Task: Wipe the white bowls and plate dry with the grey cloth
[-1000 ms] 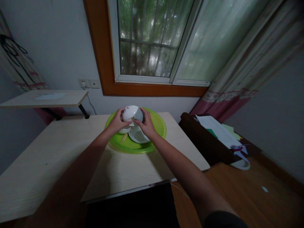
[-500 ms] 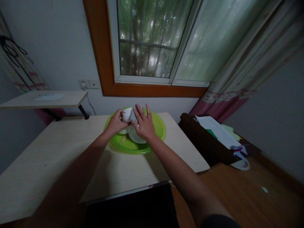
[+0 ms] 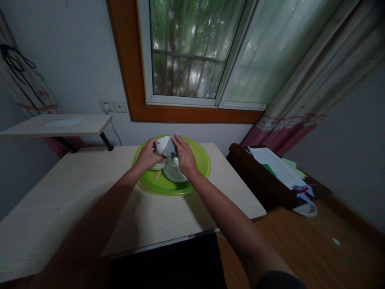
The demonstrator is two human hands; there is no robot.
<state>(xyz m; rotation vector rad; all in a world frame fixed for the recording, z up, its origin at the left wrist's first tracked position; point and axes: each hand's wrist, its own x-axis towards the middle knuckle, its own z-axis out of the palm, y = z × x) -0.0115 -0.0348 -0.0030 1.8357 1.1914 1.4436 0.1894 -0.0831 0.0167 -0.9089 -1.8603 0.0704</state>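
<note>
A round green plastic tray [image 3: 200,160] sits at the far edge of the pale wooden table [image 3: 90,200]. Above it my left hand [image 3: 147,154] grips a white bowl [image 3: 161,144] with red marks, tipped on its side. My right hand [image 3: 184,155] is closed on a grey cloth [image 3: 171,149] pressed against the bowl. In the tray lie a white plate [image 3: 174,173], another white dish [image 3: 158,164] under the bowl, and wooden chopsticks [image 3: 157,175].
A small side table [image 3: 60,124] stands at the left by a wall socket [image 3: 112,106]. A dark cabinet with papers [image 3: 276,166] is at the right, with a wooden floor [image 3: 315,249] beyond. A window [image 3: 192,52] and curtains are behind the table.
The bowl has been tipped from upright onto its side. My right hand went from the bowl's rim, spread flat over it, then closed on the grey cloth against it.
</note>
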